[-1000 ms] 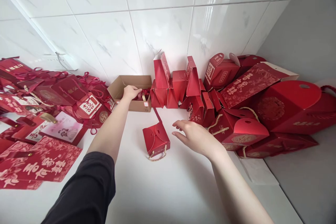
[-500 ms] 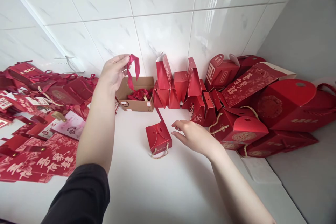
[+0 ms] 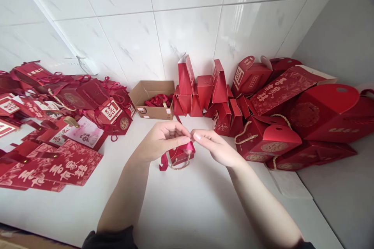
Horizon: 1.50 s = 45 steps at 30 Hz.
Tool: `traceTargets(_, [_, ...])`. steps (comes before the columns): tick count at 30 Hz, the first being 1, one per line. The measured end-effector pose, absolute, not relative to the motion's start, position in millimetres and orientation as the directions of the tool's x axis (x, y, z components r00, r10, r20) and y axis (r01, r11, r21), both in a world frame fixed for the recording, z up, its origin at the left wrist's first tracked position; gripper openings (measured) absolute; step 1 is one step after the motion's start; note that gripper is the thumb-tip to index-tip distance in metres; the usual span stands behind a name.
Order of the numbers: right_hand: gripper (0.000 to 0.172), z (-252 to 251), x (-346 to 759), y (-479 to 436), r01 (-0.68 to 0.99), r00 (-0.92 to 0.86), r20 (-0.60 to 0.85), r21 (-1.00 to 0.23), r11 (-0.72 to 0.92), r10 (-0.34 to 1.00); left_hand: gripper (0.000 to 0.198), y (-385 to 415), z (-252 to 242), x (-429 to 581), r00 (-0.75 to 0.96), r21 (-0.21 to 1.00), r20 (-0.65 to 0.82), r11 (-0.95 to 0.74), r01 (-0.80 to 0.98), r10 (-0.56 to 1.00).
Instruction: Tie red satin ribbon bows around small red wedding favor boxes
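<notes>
Both hands meeting mid-counter (image 3: 204, 210): left hand (image 3: 159, 142) & right hand (image 3: 217, 148) each pinching the red ribbon (image 3: 187, 148), stretched 9-to-3 btwn fingertips, loose tail hanging at 7 off the left. Small red box (image 3: 179, 157) just under/behind, closer to left. Cardboard box (image 3: 149, 103) w/ more ribbons at 11, farther back.

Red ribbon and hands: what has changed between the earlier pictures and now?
The left hand took the red ribbon from the cardboard box, lifted it, then brought it down over the small red box. The right hand moved in and now pinches the ribbon too. The small box and the piles of red boxes stayed put.
</notes>
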State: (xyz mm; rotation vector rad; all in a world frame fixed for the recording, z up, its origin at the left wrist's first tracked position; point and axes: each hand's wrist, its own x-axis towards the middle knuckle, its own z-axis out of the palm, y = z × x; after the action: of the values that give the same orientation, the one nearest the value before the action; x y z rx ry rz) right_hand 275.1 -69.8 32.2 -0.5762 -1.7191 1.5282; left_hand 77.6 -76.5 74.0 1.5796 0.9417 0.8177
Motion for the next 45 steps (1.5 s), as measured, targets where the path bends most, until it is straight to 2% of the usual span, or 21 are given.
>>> traceTargets(3, [0.037,30,274,-68,-0.151,-0.65,0.184,-0.982,0.112,0.737,0.016,-73,72,75,0.43,0.98,0.029,-0.111,0.166,0.902])
traceTargets(5, [0.033,32,277,-68,-0.12,-0.618,0.189,-0.982,0.146,0.763,0.018,-70,71,71,0.45,0.979,-0.011,-0.081,0.185,0.893])
traceTargets(10, [0.034,37,281,-70,-0.047,-0.535,0.212,-0.974,0.222,0.817,0.023,-64,63,64,0.63,0.966,-0.208,0.055,0.253,0.748])
traceTargets(12, [0.034,35,279,-70,-0.034,-0.502,0.222,-0.971,0.237,0.836,0.022,-62,57,63,0.677,0.962,-0.238,0.073,0.263,0.696])
traceTargets(20, [0.037,28,288,-58,0.037,-0.294,0.348,-0.927,0.374,0.89,0.019,-62,53,67,0.731,0.981,-0.046,-0.106,0.161,0.681])
traceTargets(24, [0.035,27,295,-53,0.058,-0.306,0.384,-0.906,0.419,0.871,0.017,-64,55,68,0.725,0.967,0.02,-0.198,0.161,0.688])
traceTargets(28, [0.034,25,297,-52,0.047,-0.297,0.367,-0.917,0.397,0.882,0.019,-65,61,65,0.754,0.939,0.0,-0.26,0.226,0.657])
traceTargets(33, [0.032,22,304,-45,0.06,-0.275,0.385,-0.908,0.415,0.881,0.015,-65,68,53,0.78,0.937,0.003,-0.274,0.217,0.626])
traceTargets(36, [0.031,20,311,-40,0.117,-0.177,0.415,-0.892,0.438,0.892,0.013,-65,73,46,0.777,0.934,0.027,-0.293,0.205,0.629])
traceTargets(40, [0.029,24,320,-43,0.193,-0.14,0.416,-0.878,0.437,0.898,0.022,-62,75,36,0.774,0.929,0.003,-0.288,0.233,0.634])
traceTargets(42, [0.028,29,329,-49,0.211,-0.211,0.373,-0.885,0.415,0.903,0.025,-59,73,29,0.796,0.944,-0.035,-0.242,0.225,0.605])
traceTargets(43, [0.028,33,335,-52,0.215,-0.306,0.327,-0.891,0.4,0.894,0.026,-56,72,24,0.804,0.953,-0.048,-0.213,0.213,0.592])
traceTargets(45, [0.024,40,349,-56,0.205,-0.624,0.159,-0.911,0.357,0.765,0.028,-53,69,17,0.804,0.963,-0.066,-0.172,0.205,0.591])
